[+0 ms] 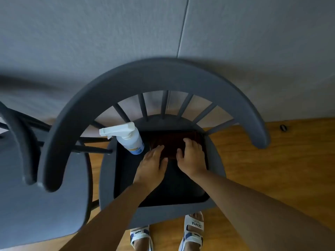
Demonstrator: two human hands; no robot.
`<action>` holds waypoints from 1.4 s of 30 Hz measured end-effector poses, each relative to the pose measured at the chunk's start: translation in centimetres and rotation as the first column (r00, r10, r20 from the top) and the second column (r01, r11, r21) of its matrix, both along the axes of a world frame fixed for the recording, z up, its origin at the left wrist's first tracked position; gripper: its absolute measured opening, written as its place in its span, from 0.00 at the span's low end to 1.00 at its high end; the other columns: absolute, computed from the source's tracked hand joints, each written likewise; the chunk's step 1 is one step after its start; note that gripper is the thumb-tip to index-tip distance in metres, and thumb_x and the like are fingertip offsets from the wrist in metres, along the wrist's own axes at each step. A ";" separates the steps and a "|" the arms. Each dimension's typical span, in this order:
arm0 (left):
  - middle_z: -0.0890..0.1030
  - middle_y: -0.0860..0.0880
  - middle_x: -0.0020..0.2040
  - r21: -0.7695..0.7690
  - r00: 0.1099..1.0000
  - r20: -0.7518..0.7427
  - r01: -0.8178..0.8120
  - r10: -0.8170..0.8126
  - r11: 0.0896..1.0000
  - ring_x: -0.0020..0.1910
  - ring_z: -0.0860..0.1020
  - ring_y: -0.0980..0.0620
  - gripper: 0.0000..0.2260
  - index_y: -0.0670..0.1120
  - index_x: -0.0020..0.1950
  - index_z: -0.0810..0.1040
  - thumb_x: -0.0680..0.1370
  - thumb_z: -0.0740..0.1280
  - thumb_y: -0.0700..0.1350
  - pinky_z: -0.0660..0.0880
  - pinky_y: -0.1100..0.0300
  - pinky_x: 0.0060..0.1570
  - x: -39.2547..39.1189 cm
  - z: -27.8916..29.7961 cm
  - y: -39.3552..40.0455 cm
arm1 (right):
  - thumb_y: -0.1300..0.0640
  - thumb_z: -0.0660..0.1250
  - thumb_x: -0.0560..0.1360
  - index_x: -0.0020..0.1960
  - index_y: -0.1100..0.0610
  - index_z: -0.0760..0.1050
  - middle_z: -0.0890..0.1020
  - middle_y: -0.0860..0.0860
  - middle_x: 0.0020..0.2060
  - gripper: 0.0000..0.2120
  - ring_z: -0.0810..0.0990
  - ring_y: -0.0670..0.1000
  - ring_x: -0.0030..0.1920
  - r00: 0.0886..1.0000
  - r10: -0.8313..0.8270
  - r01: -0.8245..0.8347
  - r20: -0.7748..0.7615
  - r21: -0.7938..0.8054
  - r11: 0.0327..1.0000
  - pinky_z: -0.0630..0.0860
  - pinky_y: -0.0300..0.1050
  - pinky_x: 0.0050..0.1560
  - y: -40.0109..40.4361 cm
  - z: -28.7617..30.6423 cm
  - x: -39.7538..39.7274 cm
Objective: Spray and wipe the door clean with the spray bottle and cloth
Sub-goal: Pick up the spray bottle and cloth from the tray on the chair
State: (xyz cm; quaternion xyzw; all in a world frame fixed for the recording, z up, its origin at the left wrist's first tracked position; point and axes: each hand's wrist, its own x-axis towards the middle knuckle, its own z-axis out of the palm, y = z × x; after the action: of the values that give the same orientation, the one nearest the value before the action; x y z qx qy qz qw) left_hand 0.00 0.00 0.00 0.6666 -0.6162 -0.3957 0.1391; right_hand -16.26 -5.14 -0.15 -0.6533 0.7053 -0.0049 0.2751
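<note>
Left hand (153,161): fingers straight, flat on the near left edge of the cloth (174,142), gripping nothing. Right hand (190,154): fingers extended, pressing the cloth's right half. Cloth: dark brown, folded, lying under both hands on the chair (163,187) seat. Spray bottle (126,137): white, upright, just left of the left hand's fingertips, untouched.
</note>
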 end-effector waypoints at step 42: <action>0.83 0.51 0.63 0.635 0.553 -0.461 -0.339 0.693 0.694 0.60 0.82 0.54 0.27 0.52 0.71 0.75 0.83 0.56 0.68 0.75 0.58 0.57 -0.8 2.6 -3.3 | 0.58 0.79 0.72 0.71 0.41 0.70 0.81 0.42 0.56 0.33 0.80 0.39 0.58 0.719 -0.137 0.174 0.681 0.014 0.985 0.79 0.33 0.55 -0.9 0.5 1.3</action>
State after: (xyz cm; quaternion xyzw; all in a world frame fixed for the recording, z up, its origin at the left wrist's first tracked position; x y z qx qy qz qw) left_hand -0.77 -3.32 2.57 0.6435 -0.1711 -0.6843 0.2974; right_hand -14.91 -6.06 0.31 -0.5516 0.6078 -0.2843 0.4956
